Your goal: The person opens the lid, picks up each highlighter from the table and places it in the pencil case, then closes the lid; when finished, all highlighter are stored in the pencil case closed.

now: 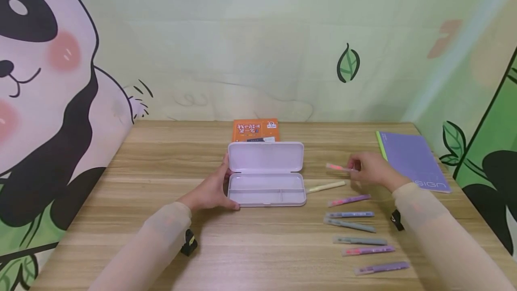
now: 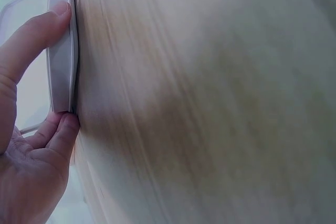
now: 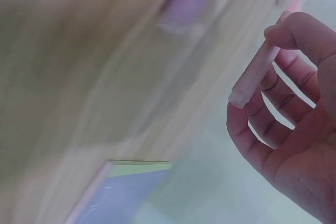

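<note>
A white pencil case lies with its lid folded back, its divided tray facing up with nothing in it. My left hand grips the case's left end; in the left wrist view the thumb presses the front side and the fingertips hold the corner. To the right of the case, my right hand pinches a pink highlighter above the table. The right wrist view shows this highlighter between thumb and fingers. Below that hand lies a cream pen, its tip by the case.
Several capped highlighters form a loose column at the right: a pink-purple one, a blue one, grey ones and a purple one. A purple notebook lies at the far right. Behind the case is an orange book.
</note>
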Motion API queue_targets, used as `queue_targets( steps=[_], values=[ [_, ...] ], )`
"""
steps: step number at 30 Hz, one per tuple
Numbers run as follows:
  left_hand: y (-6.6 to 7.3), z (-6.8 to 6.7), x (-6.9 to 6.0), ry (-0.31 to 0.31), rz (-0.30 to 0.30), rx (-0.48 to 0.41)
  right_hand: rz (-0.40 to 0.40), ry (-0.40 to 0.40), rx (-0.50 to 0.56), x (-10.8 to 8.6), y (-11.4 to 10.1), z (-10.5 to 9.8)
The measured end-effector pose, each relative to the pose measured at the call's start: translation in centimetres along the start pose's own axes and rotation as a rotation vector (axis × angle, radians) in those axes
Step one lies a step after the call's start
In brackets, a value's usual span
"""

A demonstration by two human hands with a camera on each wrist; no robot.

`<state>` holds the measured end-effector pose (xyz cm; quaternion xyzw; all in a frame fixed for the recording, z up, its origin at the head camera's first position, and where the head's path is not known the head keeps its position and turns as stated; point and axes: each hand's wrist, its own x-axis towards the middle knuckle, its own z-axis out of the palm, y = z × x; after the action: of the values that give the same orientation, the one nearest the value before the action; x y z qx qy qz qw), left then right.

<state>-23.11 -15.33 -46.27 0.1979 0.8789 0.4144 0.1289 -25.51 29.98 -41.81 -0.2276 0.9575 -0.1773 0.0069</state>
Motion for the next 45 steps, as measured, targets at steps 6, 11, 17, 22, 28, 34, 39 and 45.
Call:
queue_targets(
  steps=[6, 11, 17, 22, 28, 34, 39, 45],
  values=[
    [-0.1, -0.1, -0.1, -0.001, 0.02, -0.011, 0.011, -0.004, 0.001, 0.4, -1.9, -1.2],
    [-0.1, -0.1, 0.0, -0.002, 0.019, -0.007, 0.02, -0.022, -0.02, 1.4, -3.8, -1.6],
    [-0.2, 0.0, 0.2, -0.007, 0.006, -0.013, -0.03, 0.01, -0.026, 2.9, -6.5, -1.5],
    [-0.3, 0.0, 0.2, -0.008, 0.001, -0.014, -0.122, 0.028, -0.005, 4.3, -8.8, -1.0],
    [-0.2, 0.0, 0.2, -0.012, -0.003, -0.021, -0.168, -0.012, 0.005, 5.5, -11.4, 0.1],
    [-0.2, 0.0, 0.1, -0.01, -0.008, -0.016, -0.178, -0.101, 0.031, 6.8, -14.0, 1.2],
    [-0.3, 0.0, 0.2, -0.01, 0.008, -0.015, -0.17, -0.167, 0.044, 7.7, -15.7, 2.5],
    [-0.3, 0.0, 0.2, -0.007, 0.028, -0.013, -0.161, -0.184, 0.027, 8.5, -16.9, 4.0]
  ],
)
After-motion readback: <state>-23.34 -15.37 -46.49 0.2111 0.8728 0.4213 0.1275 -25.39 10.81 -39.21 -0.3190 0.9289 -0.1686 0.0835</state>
